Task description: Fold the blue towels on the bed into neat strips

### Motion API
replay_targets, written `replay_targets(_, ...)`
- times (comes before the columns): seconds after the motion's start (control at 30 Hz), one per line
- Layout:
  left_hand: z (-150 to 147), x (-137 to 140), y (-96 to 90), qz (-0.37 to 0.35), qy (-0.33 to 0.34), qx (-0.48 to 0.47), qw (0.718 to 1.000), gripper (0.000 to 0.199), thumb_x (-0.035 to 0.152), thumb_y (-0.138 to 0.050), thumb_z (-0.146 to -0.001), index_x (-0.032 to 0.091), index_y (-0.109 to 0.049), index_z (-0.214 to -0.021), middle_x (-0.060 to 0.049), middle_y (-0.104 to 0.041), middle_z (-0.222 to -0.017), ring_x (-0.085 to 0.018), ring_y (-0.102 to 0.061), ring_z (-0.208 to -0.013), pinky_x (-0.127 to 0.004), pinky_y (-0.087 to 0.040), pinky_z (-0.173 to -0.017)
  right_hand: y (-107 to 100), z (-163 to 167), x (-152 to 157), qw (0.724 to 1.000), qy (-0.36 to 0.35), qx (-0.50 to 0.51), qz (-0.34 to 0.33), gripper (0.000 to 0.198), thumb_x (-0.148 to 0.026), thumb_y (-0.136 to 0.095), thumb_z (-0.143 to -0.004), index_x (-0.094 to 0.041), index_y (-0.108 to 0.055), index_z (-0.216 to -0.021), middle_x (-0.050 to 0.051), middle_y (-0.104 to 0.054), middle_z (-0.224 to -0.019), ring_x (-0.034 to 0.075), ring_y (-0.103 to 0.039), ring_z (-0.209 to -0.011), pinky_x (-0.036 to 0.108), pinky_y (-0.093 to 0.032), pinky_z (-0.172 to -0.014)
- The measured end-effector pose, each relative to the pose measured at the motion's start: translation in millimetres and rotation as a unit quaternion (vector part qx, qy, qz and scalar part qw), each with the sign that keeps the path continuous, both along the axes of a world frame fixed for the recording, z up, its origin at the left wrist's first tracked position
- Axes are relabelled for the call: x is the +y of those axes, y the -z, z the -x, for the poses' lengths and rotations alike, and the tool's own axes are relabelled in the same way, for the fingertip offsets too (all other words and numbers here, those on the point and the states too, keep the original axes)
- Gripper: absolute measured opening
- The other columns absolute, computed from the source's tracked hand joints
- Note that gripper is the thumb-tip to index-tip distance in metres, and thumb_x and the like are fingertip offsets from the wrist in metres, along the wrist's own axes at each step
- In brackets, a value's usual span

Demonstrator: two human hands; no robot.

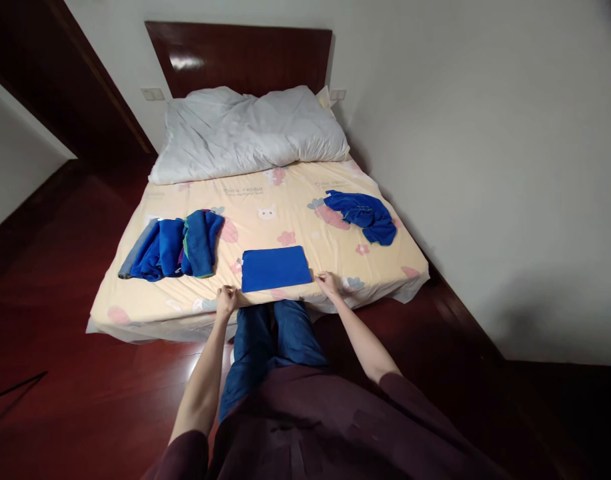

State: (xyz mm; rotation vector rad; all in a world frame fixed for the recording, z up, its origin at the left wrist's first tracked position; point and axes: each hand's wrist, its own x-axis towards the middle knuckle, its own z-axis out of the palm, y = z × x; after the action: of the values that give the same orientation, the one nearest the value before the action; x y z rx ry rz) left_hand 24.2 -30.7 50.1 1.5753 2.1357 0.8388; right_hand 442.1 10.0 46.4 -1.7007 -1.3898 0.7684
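Observation:
A flat blue cloth (276, 268), folded into a neat rectangle, lies at the near edge of the bed. My left hand (227, 300) is closed right beside its near left corner. At the near right corner is my right hand (327, 283), its fingers pinched together. Whether either hand grips the cloth's edge or the bed sheet is too small to tell. A small white tag shows on the cloth's left side.
Several folded or rolled blue and grey cloths (173, 247) lie in a row on the bed's left. A crumpled blue cloth (363, 215) rests to the right. Behind them are a white quilt (250, 133) and the patterned bed sheet (270, 230). A wall (485, 167) borders the right.

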Motion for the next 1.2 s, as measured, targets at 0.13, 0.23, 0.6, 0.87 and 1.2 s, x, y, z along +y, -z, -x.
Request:
replay_targets(0.13, 6, -33, -8.4, -0.047, 0.097, 0.026, 0.994, 0.034, 0.028, -0.052, -0.089, 0.017, -0.062, -0.120, -0.017, -0.062, -0.126, -0.030, -0.060, -0.120, -0.045, -0.048, -0.106, -6, -7, -32, 0.999, 0.009, -0.022, -0.048, 0.036, -0.036, -0.059, -0.081, -0.015, -0.069, -0.110, 0.016, -0.073, -0.107, 0.029, -0.069, -0.100, 0.045, -0.056, -0.091)
replay_targets(0.23, -16, -30, -12.1, -0.076, 0.218, 0.059, 0.971, 0.045, 0.023, -0.046, -0.092, 0.019, -0.054, -0.137, -0.014, -0.051, -0.149, -0.027, -0.045, -0.140, -0.048, -0.038, -0.118, -15, 10, -41, 0.985, -0.078, -0.102, -0.117, 0.044, -0.026, -0.055, -0.086, -0.018, -0.065, -0.127, 0.015, -0.065, -0.132, 0.029, -0.058, -0.127, 0.047, -0.044, -0.110)
replay_targets(0.6, -65, 29, -1.1, -0.016, 0.260, 0.130, 0.957, 0.063, 0.004, -0.039, -0.085, 0.014, -0.051, -0.146, -0.019, -0.047, -0.153, -0.031, -0.038, -0.147, -0.055, -0.024, -0.123, -5, 53, 11, 0.920, -0.204, -0.331, -0.038, 0.062, -0.002, -0.048, -0.083, -0.020, -0.057, -0.142, 0.015, -0.056, -0.146, 0.034, -0.048, -0.137, 0.056, -0.038, -0.110)
replay_targets(0.87, -31, 24, -6.5, -0.009, 0.289, 0.138, 0.947, 0.055, 0.003, -0.040, -0.086, 0.016, -0.060, -0.136, -0.018, -0.055, -0.147, -0.031, -0.050, -0.138, -0.052, -0.033, -0.118, -10, 35, 8, 0.930, -0.212, -0.296, -0.040, 0.053, -0.001, -0.047, -0.082, -0.022, -0.070, -0.125, 0.012, -0.069, -0.128, 0.031, -0.058, -0.121, 0.049, -0.041, -0.106)
replay_targets(1.2, -9, -4, 17.4, -0.071, 0.172, -0.040, 0.982, 0.044, 0.017, -0.063, -0.072, 0.018, -0.071, -0.116, -0.013, -0.064, -0.116, -0.030, -0.060, -0.117, -0.047, -0.049, -0.106, 22, 24, -16, 0.989, -0.131, 0.019, -0.063, 0.058, -0.001, -0.050, -0.060, -0.024, -0.076, -0.106, 0.006, -0.062, -0.107, 0.022, -0.061, -0.106, 0.039, -0.051, -0.102)
